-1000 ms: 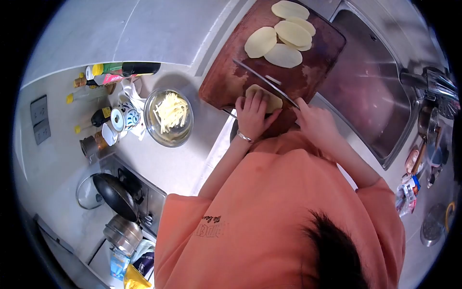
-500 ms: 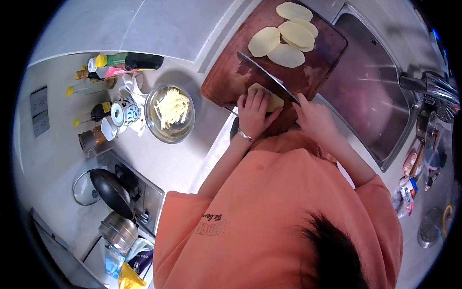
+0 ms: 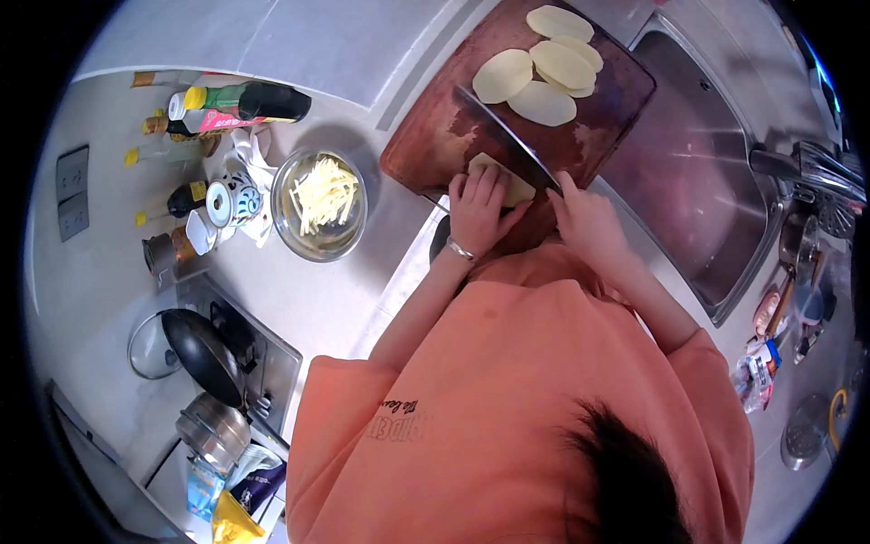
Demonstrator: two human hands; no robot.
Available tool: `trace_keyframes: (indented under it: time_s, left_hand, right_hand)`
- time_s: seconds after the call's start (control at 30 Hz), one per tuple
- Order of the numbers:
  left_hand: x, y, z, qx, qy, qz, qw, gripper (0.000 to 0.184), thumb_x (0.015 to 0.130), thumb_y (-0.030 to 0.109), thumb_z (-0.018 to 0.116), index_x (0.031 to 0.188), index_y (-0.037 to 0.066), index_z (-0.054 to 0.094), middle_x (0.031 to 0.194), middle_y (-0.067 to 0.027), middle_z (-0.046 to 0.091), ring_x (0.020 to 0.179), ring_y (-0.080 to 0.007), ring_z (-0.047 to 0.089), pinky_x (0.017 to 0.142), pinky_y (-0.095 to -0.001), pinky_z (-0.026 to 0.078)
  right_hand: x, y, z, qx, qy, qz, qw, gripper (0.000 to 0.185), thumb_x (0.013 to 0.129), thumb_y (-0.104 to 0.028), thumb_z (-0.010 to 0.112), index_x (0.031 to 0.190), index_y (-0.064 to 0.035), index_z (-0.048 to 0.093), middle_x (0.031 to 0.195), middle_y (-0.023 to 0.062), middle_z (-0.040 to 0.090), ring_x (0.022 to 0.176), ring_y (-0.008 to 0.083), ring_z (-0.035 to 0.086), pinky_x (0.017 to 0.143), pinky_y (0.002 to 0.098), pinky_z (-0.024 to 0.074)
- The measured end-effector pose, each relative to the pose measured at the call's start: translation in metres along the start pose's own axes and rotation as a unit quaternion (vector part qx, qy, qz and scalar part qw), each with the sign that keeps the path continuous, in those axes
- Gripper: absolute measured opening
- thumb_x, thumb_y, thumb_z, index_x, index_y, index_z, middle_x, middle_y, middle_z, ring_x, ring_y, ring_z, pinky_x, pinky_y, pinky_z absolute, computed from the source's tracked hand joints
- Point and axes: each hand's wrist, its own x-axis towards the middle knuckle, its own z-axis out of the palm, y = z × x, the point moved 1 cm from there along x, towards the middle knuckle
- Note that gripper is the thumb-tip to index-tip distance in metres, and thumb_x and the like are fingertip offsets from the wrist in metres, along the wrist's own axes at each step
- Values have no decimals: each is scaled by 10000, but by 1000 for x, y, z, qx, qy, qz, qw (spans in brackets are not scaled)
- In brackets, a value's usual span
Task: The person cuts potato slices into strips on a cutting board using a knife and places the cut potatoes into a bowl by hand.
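Note:
My left hand presses down on potato slices near the front edge of the brown cutting board, its fingers bent over them. In my right hand is a kitchen knife, gripped by the handle, which the fingers mostly hide. The blade slants up and left across the board, close beside the slices under my left hand. Several loose, pale potato slices lie overlapping at the far end of the board.
Left of the board stands a glass bowl of potato strips. A steel sink lies on the right. Bottles and a patterned canister line the left wall; a black wok sits on the stove.
The camera view has shifted slightly. My hands, the knife and the potato slices keep nearly the same places on the board.

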Motion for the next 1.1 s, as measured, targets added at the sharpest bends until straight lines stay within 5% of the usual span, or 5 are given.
trace_keyframes:
  time_s: [0.27, 0.47, 0.77, 1.1]
  left_hand:
    - [1, 0, -1, -9, 8, -11, 1000, 455, 707, 365, 686, 976, 13, 582, 1064, -127, 555, 1024, -286, 498, 859, -445, 357]
    - [-3, 0, -2, -9, 1, -4, 1000, 451, 713, 356, 683, 988, 14, 579, 1074, -134, 550, 1033, -294, 496, 864, -440, 360]
    - [-5, -4, -3, -43, 5, -1, 999, 427, 715, 310, 683, 997, 9, 573, 1084, -135, 544, 1028, -286, 491, 876, -431, 364]
    - [-7, -7, 1, -61, 16, -4, 998, 426, 704, 303, 690, 989, 10, 571, 1083, -133, 539, 1038, -283, 488, 879, -427, 365]
  right_hand:
    - [-13, -8, -18, -45, -91, -10, 995, 177, 886, -178, 452, 979, -28, 443, 630, 168, 596, 584, 376, 592, 507, 472, 466]
    - [-1, -6, 5, -19, 11, -18, 1000, 166, 888, -177, 440, 968, -32, 420, 632, 184, 593, 588, 392, 587, 517, 491, 461]
    - [-22, -20, -21, -56, -100, -6, 993, 207, 868, -190, 478, 979, -26, 416, 654, 192, 604, 595, 392, 598, 520, 487, 469]
    - [-3, -4, -8, -8, -18, -6, 1000, 188, 855, -167, 498, 974, -40, 427, 620, 187, 586, 572, 385, 588, 503, 488, 465]
